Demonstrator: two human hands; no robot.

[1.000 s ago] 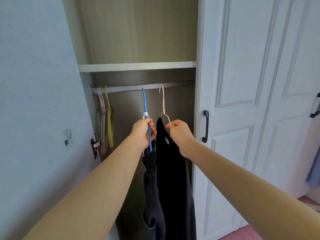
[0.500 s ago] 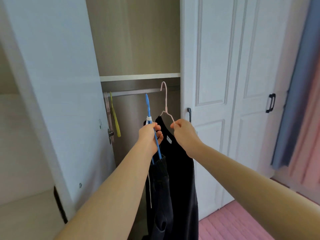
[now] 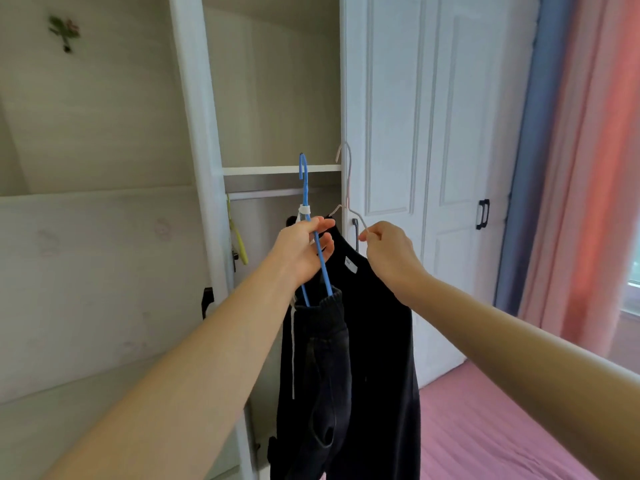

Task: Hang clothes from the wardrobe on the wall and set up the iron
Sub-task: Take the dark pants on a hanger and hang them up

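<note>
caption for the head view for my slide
Left hand grips a blue hanger with a dark grey garment, right hand pinches a pink hanger carrying a black top, both off the rail.

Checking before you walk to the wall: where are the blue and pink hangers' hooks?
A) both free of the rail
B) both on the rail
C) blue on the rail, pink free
A: the blue hanger in the left hand and the pink hanger in the right hand have hooks above the rail, on nothing.
</note>
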